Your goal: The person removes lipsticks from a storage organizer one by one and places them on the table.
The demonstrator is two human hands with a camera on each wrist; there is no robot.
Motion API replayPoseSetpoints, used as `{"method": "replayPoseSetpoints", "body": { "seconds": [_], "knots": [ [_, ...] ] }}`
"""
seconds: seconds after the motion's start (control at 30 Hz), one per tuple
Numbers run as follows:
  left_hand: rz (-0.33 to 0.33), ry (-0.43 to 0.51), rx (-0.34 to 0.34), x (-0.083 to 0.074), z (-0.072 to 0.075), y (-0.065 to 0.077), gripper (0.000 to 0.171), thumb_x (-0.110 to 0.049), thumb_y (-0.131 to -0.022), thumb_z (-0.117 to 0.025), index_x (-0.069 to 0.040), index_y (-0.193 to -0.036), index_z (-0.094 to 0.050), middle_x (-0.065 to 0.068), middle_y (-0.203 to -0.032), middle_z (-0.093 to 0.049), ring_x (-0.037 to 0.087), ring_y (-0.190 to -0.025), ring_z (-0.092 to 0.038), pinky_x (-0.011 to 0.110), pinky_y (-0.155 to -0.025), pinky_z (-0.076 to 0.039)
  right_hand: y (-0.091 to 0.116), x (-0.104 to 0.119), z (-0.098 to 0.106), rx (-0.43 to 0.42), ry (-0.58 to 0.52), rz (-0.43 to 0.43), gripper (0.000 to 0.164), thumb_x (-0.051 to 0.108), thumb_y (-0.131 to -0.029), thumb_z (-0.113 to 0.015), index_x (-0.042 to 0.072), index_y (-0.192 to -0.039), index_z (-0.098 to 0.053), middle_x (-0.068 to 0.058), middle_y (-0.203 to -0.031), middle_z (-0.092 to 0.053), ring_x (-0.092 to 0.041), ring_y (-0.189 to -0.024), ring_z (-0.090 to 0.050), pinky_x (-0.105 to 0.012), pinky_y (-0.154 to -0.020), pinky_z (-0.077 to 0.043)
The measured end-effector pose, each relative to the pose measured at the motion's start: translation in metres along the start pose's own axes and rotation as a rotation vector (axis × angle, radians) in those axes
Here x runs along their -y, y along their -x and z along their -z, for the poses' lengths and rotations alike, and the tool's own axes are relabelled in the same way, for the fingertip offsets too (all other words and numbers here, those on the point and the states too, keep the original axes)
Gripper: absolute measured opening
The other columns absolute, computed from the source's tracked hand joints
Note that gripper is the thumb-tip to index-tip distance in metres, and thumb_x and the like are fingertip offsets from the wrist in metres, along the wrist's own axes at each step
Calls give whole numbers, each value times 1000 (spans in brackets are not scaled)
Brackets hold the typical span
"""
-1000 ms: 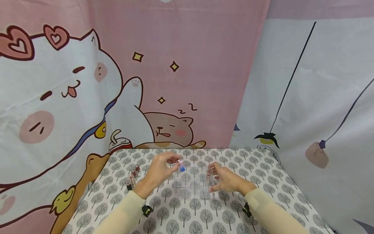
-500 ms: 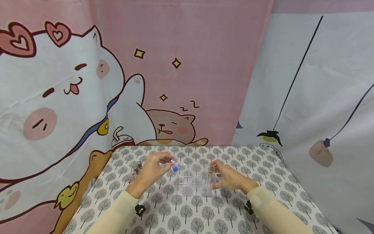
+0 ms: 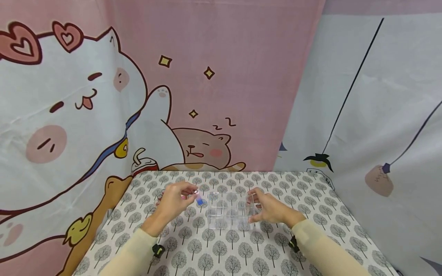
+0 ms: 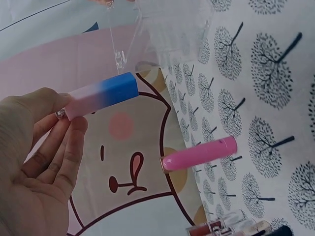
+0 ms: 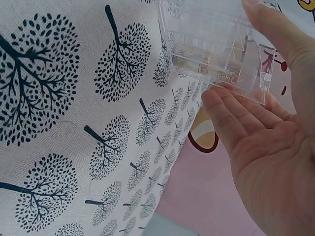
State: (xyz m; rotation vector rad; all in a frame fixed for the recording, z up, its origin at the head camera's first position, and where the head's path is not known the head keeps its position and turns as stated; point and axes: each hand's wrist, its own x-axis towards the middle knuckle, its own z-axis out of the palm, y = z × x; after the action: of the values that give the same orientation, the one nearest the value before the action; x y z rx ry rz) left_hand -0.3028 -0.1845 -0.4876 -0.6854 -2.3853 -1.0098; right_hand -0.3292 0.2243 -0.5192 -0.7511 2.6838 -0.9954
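Note:
My left hand pinches a pink-to-blue lipstick tube between thumb and fingers, just left of a clear compartment organizer. A small shiny piece shows at the tube's pink end by the thumb. My right hand holds the organizer by its right side, thumb on one face and fingers on the other. Through the clear walls in the right wrist view, a small see-through tube with lettering shows, partly hidden by reflections. Below the left hand, a bright pink tube stands on the patterned cloth.
Several lip gloss tubes stand near the pink one, mostly hidden behind the left hand in the head view. Tree-print cloth covers the table. A cartoon-print curtain hangs behind it and at both sides.
My left hand has moved left with the lipstick tube, away from the organizer and in front of the standing tubes. The right hand keeps its hold. The head view has shifted slightly.

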Motion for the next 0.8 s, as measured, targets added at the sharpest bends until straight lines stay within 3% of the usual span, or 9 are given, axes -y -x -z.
{"method": "replayPoseSetpoints", "body": {
  "seconds": [0.13,0.3,0.4,0.8],
  "knots": [
    [11,19,9,6,6,3,29,0,-90,-98,-4,-116,-87,11,-104,-89,25,-89,-88,31,-78,-76,0,0,1,-5,7,3,101,36,-86,-105,6,-164,-47,-25,-158,-71,-47,-144,-71,-67,-125,-60],
    [-26,19,24,13,15,7,27,2,-91,-97,-3,-115,-87,12,-104,-89,25,-88,-88,37,-81,-77,0,1,1,-5,7,5,102,38,-86,-105,5,-163,-47,-26,-158,-70,-48,-144,-71,-67,-125,-60],
    [-12,-12,40,17,20,10,26,-2,-91,-98,-7,-114,-87,9,-106,-89,22,-90,-88,37,-84,-77,1,1,0,-5,9,4,102,38,-86,-105,5,-164,-47,-25,-158,-70,-47,-144,-71,-67,-125,-60],
    [51,-37,192,36,34,17,20,-4,-94,-96,-7,-112,-87,3,-107,-88,13,-93,-83,38,-91,-76,1,2,1,1,8,0,102,37,-86,-104,5,-164,-47,-26,-159,-70,-48,-145,-70,-67,-126,-59]
  ]
}}
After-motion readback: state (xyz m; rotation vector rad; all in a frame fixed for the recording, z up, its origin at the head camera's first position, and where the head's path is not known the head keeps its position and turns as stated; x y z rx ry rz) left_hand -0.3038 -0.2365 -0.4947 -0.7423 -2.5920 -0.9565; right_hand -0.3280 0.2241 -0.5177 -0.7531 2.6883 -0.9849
